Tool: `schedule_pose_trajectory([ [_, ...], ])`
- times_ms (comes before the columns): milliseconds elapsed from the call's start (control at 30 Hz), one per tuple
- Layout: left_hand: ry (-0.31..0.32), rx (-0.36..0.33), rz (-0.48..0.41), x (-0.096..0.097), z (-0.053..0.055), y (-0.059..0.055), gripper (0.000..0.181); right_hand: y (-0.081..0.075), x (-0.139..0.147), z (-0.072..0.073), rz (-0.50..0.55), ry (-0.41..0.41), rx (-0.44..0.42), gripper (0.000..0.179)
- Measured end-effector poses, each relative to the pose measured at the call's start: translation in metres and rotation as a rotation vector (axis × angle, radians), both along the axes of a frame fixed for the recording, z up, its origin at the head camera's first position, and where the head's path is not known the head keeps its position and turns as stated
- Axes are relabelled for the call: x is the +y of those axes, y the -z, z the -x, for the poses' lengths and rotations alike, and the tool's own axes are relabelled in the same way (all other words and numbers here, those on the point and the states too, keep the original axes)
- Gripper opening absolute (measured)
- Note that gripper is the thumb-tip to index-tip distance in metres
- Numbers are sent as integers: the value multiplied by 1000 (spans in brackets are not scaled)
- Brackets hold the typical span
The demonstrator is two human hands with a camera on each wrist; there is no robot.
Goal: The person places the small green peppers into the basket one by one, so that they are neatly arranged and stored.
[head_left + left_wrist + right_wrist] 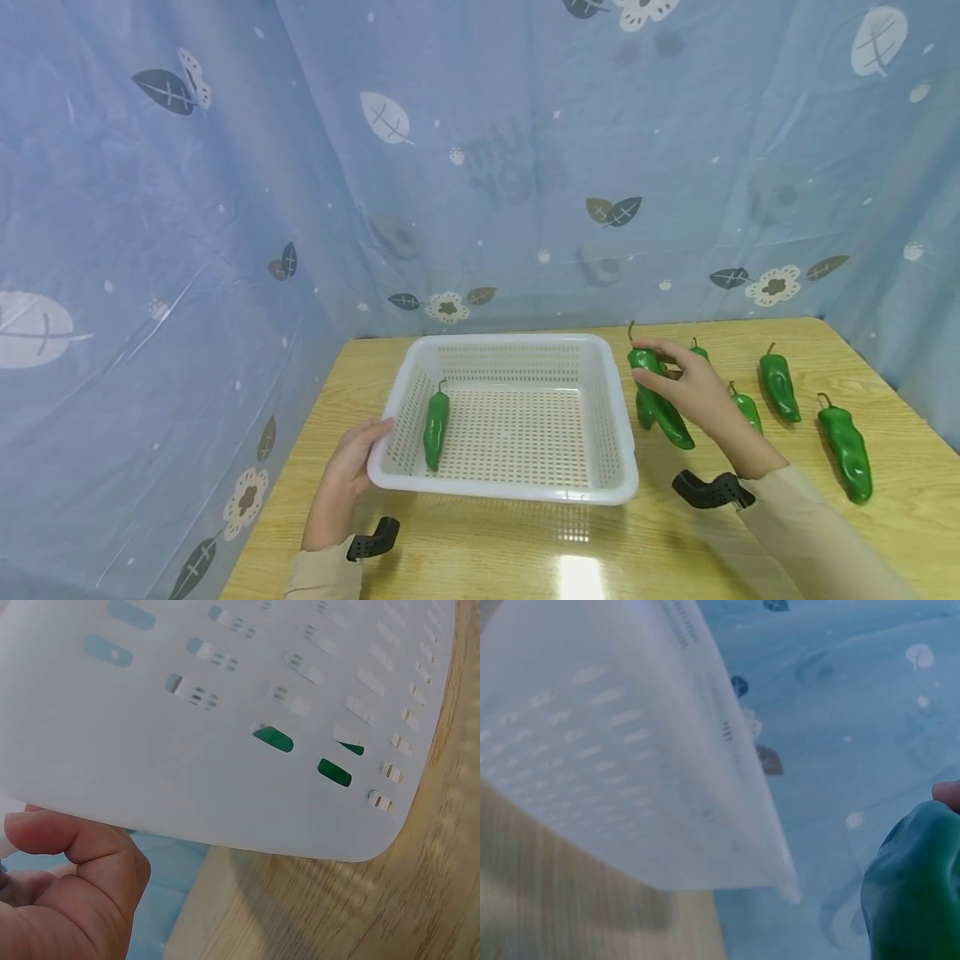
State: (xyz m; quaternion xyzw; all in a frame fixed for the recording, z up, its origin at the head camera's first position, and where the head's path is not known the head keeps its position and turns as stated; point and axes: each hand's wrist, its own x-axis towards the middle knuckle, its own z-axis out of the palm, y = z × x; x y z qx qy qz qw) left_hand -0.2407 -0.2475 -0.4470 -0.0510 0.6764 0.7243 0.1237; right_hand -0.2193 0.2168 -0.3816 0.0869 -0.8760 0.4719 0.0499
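A white plastic basket (504,492) with slotted walls stands in front of me, and one long green pepper (436,431) lies inside along its left side. My left hand (351,457) grips the basket's left rim, with the thumb over the edge. In the left wrist view, green shows through slots of the basket wall (165,780). Just right of the basket, my right hand (693,387) holds another green pepper (666,414) between thumb and fingers, near its stem end. That pepper slants down to the right, overlapping one more green pepper (644,410) behind it.
Several more green peppers lie on the wooden table (465,550) to the right, among them one pepper (780,385) toward the back and one (847,450) farthest right. A blue patterned curtain (480,167) hangs behind the table and along its left side.
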Motion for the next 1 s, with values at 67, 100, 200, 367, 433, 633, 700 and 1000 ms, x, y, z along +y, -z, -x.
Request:
schedule_pose_trajectory([
  [67, 4, 3, 0, 0, 0, 0, 47, -4, -4, 2, 4, -3, 4, 53],
  [100, 0, 1, -2, 0, 0, 0, 47, -6, -6, 2, 10, -6, 8, 53],
  [200, -5, 4, 5, -1, 0, 1, 47, -12, -14, 5, 27, -15, 20, 53],
  [367, -18, 1, 4, -1, -2, 1, 46, -17, -27, 9, 69, -41, 30, 54],
  [433, -16, 2, 4, -1, -2, 1, 47, -18, -32, 12, 81, -49, 29, 53],
  [633, -22, 3, 9, -1, -3, 1, 48, -21, -46, 22, 72, -52, 29, 52],
  [700, -22, 4, 8, -1, -2, 2, 48, -22, -51, 26, 78, -59, 28, 52],
  [1000, -11, 8, 2, 0, 0, 1, 48, -21, -74, 39, 117, -89, 28, 49],
])
